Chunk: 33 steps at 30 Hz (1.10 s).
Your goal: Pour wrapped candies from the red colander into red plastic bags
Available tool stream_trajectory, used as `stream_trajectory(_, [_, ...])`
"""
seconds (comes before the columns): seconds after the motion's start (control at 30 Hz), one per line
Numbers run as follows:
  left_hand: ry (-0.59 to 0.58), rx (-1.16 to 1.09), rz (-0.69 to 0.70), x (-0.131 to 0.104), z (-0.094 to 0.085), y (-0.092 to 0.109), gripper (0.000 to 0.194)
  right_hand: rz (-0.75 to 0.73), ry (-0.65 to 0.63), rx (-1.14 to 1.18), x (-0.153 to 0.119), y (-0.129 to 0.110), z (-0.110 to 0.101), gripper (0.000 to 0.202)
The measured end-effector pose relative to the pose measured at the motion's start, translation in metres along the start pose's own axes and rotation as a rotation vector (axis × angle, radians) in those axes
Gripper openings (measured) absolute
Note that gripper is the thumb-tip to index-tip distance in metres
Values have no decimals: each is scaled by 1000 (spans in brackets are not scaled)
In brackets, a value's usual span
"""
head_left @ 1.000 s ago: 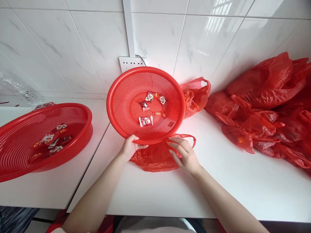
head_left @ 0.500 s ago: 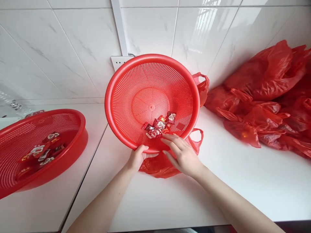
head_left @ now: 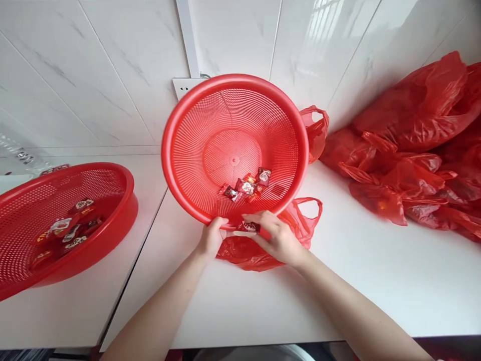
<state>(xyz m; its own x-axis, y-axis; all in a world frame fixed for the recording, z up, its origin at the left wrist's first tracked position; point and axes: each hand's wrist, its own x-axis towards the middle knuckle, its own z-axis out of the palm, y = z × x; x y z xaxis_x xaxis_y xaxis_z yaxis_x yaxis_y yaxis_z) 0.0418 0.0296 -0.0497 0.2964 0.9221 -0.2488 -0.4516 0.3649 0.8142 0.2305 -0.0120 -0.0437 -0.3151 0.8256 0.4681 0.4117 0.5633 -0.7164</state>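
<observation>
A round red plastic basket (head_left: 235, 82) with mesh sides is tilted toward me. My left hand (head_left: 213, 239) grips its near rim, thumb on top and fingers underneath. At that same rim, my right hand (head_left: 280, 235) has its fingers on a dark red wrapped candy (head_left: 248, 227). Several other wrapped candies (head_left: 246, 187) lie together on the basket's lower side wall. Under the near rim is a red plastic bag (head_left: 255, 255), its handle loop showing to the right; the basket and my hands hide part of it.
At left stands another red basket (head_left: 124, 215) with several wrapped candies inside. Filled red plastic bags (head_left: 406, 160) are heaped along the wall at right. A smaller red bag (head_left: 317, 135) is behind the basket. A power socket (head_left: 183, 89) sits on the tiled wall.
My right hand has closed on a candy and brought it from the pile to the near rim. The basket tilts slightly more toward me. My left hand keeps its grip.
</observation>
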Motion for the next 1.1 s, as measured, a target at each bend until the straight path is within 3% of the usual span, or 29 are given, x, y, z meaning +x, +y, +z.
stream_trajectory(0.13, [69,-23,105,11,-13,15,25,288,95,602,1,3,-1,22])
stream_trajectory(0.23, [85,-27,173,16,-22,24,22,427,108,806,3,11,-1,22])
stream_trajectory(0.4, [83,-17,287,15,-25,29,22,529,148,808,5,19,-3,30])
stream_trajectory(0.63, [77,27,358,9,-18,31,24,437,339,633,5,10,-20,24])
stream_trajectory(0.73, [66,45,330,6,-16,33,23,440,361,548,4,14,-30,26])
stream_trajectory(0.87, [64,49,285,5,-15,34,23,359,257,418,2,14,-46,22])
stream_trajectory(0.97, [51,29,304,5,-15,34,30,258,6,165,-1,7,-61,16])
stream_trajectory(1.03, [34,21,302,5,-15,35,34,160,-200,-64,-4,3,-68,24])
stream_trajectory(1.1, [18,19,273,3,-12,35,37,63,-297,-240,-6,0,-71,33])
